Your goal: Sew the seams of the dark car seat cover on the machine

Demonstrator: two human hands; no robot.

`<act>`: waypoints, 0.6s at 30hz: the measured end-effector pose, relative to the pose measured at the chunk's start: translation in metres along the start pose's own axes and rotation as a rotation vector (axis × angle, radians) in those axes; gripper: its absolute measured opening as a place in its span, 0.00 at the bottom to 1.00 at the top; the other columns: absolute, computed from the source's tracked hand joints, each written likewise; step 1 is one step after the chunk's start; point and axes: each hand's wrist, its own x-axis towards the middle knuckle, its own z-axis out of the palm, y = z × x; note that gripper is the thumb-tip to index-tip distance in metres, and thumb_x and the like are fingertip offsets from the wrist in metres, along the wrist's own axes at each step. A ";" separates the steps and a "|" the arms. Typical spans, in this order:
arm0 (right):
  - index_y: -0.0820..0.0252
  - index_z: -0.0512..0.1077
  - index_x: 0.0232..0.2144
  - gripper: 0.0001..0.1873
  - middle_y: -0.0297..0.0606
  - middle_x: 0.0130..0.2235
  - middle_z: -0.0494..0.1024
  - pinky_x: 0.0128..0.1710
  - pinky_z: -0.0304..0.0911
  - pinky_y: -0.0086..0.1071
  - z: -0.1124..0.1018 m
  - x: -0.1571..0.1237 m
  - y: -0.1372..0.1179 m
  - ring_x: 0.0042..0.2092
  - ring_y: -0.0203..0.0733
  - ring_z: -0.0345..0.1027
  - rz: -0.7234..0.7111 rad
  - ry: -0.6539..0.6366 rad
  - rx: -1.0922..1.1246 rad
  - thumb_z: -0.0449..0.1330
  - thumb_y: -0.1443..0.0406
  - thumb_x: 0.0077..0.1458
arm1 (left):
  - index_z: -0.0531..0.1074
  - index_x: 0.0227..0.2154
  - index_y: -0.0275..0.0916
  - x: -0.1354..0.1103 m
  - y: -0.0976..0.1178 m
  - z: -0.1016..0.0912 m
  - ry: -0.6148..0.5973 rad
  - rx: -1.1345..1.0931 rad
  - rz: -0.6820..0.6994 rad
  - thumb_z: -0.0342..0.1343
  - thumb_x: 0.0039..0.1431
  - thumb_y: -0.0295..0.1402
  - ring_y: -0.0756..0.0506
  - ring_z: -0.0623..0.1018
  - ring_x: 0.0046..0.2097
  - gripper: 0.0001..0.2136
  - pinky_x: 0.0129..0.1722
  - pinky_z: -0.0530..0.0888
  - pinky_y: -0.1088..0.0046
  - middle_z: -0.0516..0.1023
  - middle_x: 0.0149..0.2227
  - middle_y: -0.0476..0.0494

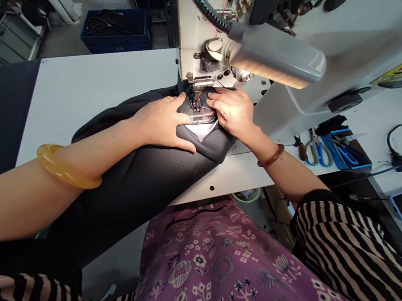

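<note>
Black leather (pixel 154 187) under right hand (pixel 231 114)

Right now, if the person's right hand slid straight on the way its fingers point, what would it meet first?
Most likely the shiny metal presser foot of the white sewing machine, just beyond the right hand, though depth is hard to judge from above.

Perforated black leather (pixel 159 173) fills the centre. A purple floral apron (pixel 206 269) sits at 6 o'clock, with black-and-tan striped sleeves (pixel 351 239) at 4 and 8 o'clock.
</note>
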 end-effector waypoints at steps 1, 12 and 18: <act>0.56 0.78 0.47 0.20 0.40 0.52 0.80 0.50 0.65 0.41 0.001 -0.001 0.001 0.56 0.45 0.71 -0.002 0.014 0.006 0.46 0.66 0.67 | 0.76 0.54 0.43 0.000 0.000 0.001 0.002 0.000 -0.005 0.55 0.48 0.66 0.29 0.64 0.65 0.38 0.63 0.64 0.58 0.55 0.70 0.39; 0.53 0.77 0.45 0.20 0.39 0.52 0.80 0.50 0.64 0.41 -0.002 -0.001 -0.001 0.56 0.45 0.71 0.076 -0.029 0.010 0.45 0.66 0.67 | 0.77 0.54 0.45 0.000 0.002 0.001 0.020 -0.003 -0.009 0.55 0.49 0.66 0.31 0.67 0.63 0.37 0.62 0.66 0.57 0.57 0.69 0.40; 0.55 0.78 0.42 0.19 0.40 0.51 0.80 0.49 0.63 0.41 0.001 0.001 0.002 0.53 0.45 0.73 0.078 -0.004 0.016 0.46 0.65 0.67 | 0.76 0.55 0.47 0.000 0.005 -0.001 0.003 0.010 -0.016 0.55 0.50 0.66 0.29 0.67 0.62 0.36 0.61 0.67 0.55 0.57 0.69 0.39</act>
